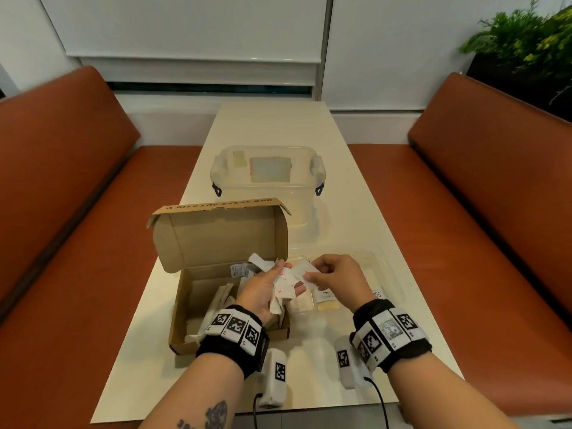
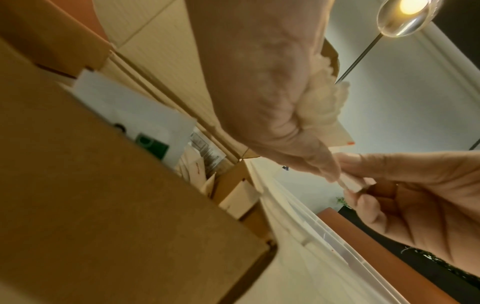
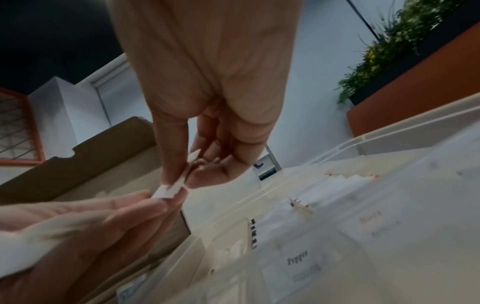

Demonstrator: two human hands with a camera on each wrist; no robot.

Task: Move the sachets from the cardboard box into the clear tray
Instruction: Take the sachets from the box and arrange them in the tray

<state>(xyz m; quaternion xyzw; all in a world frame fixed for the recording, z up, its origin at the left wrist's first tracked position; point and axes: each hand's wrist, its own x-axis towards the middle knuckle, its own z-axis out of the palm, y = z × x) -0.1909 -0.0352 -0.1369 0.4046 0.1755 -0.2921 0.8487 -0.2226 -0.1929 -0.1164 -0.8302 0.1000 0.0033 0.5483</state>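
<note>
- Booth setting: a pale tabletop point(image 1: 272, 125) runs between two orange benches point(image 1: 62, 168), with a lidded plastic tub point(image 1: 269, 178) at mid-length and a planter point(image 1: 526, 41) beyond the far right corner.
- Cardboard box point(image 1: 198, 305), lid raised, sits at the near left edge; loose sachets point(image 1: 223, 300) lie inside it.
- Clear tray point(image 1: 387, 274) stands just beside the box, toward the near right edge; labelled compartments already hold a few packets.
- Left hand point(image 1: 266, 292) hovers over the box's right wall, fingers curled round a bunch of white sachets point(image 1: 286, 281).
- Right hand point(image 1: 335, 278) pinches one sachet point(image 3: 171, 188) from that bunch between thumb and forefinger.
- Handling, as a judgement: the packets look light, thin, limp and somewhat slick, so a fingertip pinch on a crimped end seam should serve best; squeezing the filled middle risks a burst.
</note>
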